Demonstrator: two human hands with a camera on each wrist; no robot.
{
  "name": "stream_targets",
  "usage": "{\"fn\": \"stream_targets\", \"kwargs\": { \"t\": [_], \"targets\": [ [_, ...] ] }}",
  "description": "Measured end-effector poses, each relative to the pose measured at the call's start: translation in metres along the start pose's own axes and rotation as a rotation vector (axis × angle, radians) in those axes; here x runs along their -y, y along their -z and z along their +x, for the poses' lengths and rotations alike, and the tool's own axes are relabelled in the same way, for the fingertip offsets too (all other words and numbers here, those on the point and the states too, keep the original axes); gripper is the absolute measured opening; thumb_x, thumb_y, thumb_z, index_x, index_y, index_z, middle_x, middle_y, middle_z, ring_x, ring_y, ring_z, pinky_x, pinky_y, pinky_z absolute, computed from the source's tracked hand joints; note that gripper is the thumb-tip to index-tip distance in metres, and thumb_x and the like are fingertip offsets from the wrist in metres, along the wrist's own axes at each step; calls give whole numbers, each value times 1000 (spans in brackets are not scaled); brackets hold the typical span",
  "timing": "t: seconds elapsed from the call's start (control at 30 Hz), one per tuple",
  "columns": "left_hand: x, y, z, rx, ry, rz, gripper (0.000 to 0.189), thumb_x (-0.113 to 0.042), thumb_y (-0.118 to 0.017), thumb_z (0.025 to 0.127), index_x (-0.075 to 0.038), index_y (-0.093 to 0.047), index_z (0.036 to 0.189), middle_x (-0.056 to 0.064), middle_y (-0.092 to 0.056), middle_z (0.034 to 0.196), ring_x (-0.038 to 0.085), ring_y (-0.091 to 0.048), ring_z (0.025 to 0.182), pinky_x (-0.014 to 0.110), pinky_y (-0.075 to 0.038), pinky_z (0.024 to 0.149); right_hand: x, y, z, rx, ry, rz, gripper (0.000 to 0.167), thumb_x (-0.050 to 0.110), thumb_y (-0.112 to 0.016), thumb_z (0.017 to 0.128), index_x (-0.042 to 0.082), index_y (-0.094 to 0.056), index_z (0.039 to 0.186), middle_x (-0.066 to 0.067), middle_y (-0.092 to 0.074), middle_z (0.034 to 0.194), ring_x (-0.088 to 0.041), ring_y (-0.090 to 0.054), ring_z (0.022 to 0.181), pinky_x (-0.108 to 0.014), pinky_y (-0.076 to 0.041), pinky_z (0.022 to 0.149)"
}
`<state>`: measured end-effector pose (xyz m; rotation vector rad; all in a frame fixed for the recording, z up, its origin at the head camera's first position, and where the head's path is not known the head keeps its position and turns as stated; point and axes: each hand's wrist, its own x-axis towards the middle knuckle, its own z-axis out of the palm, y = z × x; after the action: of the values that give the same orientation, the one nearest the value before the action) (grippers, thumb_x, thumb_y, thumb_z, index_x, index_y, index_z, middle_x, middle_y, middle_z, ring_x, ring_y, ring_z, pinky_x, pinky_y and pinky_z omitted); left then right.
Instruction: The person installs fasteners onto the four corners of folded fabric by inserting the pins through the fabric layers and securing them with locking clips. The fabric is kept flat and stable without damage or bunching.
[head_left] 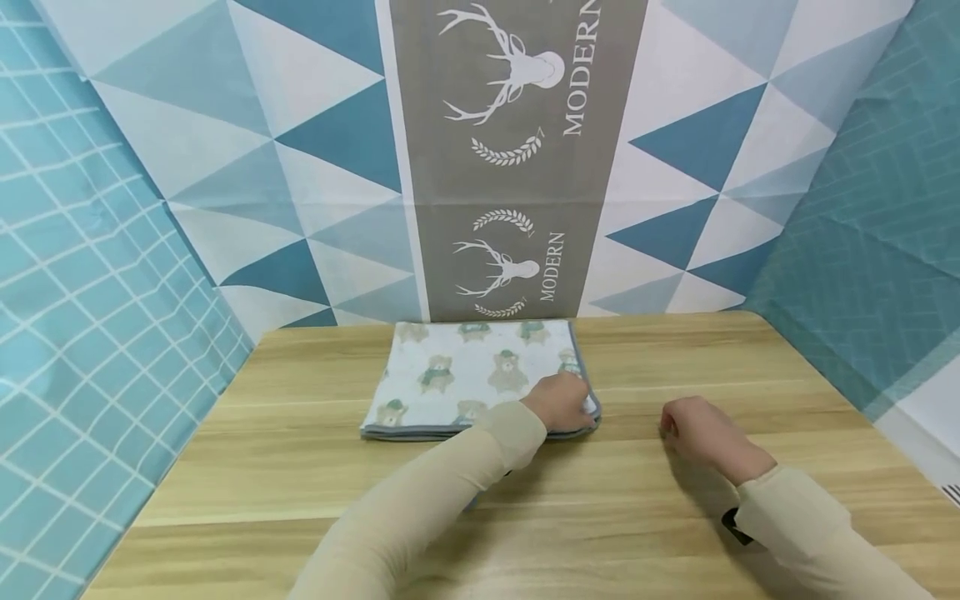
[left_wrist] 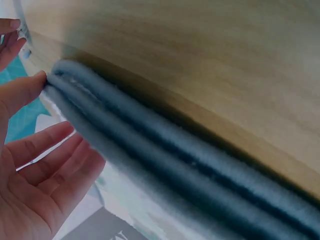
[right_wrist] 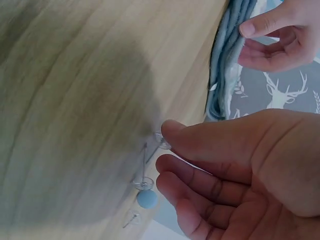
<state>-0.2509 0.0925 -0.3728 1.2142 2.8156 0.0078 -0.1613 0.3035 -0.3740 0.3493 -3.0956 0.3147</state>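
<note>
"What is standing behind the wooden tabletop (head_left: 255, 467)?"

"A triangle-patterned backdrop (head_left: 330, 150) is rising around a grey-brown deer panel (head_left: 510, 187)."

"And what is covering the sides?"

"Gridded blue sheeting (head_left: 82, 275) is hanging left, teal sheeting (head_left: 877, 258) right."

The folded blanket (head_left: 465, 379) looked like matt cloth, its edging (left_wrist: 165, 121) fuzzy; the bench (head_left: 262, 483) was smooth wood, the pin (right_wrist: 143, 185) clear plastic with a matt blue head (right_wrist: 147, 199).

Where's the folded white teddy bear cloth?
In the head view, the folded white bear cloth lies just below centre, its near right corner at the left hand.
</note>
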Motion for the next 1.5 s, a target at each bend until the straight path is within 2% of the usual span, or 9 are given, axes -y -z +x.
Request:
{"fn": "stream_targets", "kwargs": {
  "t": [0.27, 0.47, 0.6, 0.7, 0.83, 0.97, 1.07, 1.23, 1.5],
  "targets": [
    [-6, 4, -1, -5, 1, -11, 42, -23, -50, 96, -17, -39, 57, -4, -50, 63, 9, -44, 57, 22, -41, 53, -4, -5, 1, 2, -14, -21, 21, -2, -66, 83, 8, -56, 67, 0, -55, 66, -12, -46, 61, -26, -40, 55],
    [-5, -1, -2, -25, 12, -44, 28, -13, -59, 88, -15, -48, 62, -4, -53, 67, 8, -42, 58, 20, -38, 51, -2, -6, 4, 18, -3, -10, 17, -5, -65, 79, 8, -60, 69, 0, -60, 69, -12, -50, 63, -27, -44, 56],
    [2, -1, -4, -40, 50, -213, 31, -2, -59, 84, -14, -45, 59, -4, -39, 57, 11, -31, 55, 20, -28, 50, 2, -7, 8, 5, 45, 19, 18, -5, -66, 77, 10, -62, 69, 2, -60, 68, -8, -49, 63, -24, -42, 56],
    [11, -2, -5, -60, 77, -383, 25, 0, -58, 85, -11, -63, 63, -4, -48, 55, 10, -31, 53, 19, -29, 51, 7, -4, 11, -25, 107, 68, 19, -5, -69, 76, 12, -63, 69, 5, -59, 66, -4, -46, 60, -21, -39, 54],
    [27, -5, -7, -90, 122, -587, 15, -3, -62, 88, -5, -76, 91, 4, -72, 80, 8, -47, 59, 18, -41, 58, 19, 1, 16, -17, 154, 150, 18, -1, -70, 80, 13, -63, 71, 6, -58, 65, -1, -44, 58, -19, -39, 53],
    [43, -8, -9, -112, 236, -813, 22, -7, -67, 86, -1, -72, 106, 13, -72, 107, 16, -65, 85, 25, -52, 71, 32, 2, 21, -4, 170, 198, 15, 3, -71, 82, 12, -62, 73, 6, -60, 67, 1, -46, 60, -19, -41, 54],
    [54, -4, -9, -138, 325, -954, 27, -7, -70, 84, 1, -70, 109, 16, -70, 109, 19, -67, 87, 26, -56, 72, 37, 2, 25, -4, 180, 219, 16, 3, -71, 82, 13, -62, 73, 5, -61, 69, 1, -48, 62, -19, -43, 56],
    [70, 12, -12, -199, 386, -1080, 25, -6, -69, 85, 2, -69, 108, 18, -71, 104, 12, -64, 74, 23, -56, 68, 41, 0, 33, -2, 169, 276, 14, 1, -69, 83, 12, -64, 76, 5, -63, 72, 1, -51, 65, -19, -44, 58],
    [86, 19, -24, -271, 330, -1073, 28, -9, -66, 89, 0, -67, 115, 17, -69, 109, 24, -67, 98, 28, -57, 78, 55, 1, 44, -135, 221, 337, 11, 2, -71, 83, 11, -66, 80, 4, -65, 74, 0, -53, 66, -19, -47, 60]
  ]
}}
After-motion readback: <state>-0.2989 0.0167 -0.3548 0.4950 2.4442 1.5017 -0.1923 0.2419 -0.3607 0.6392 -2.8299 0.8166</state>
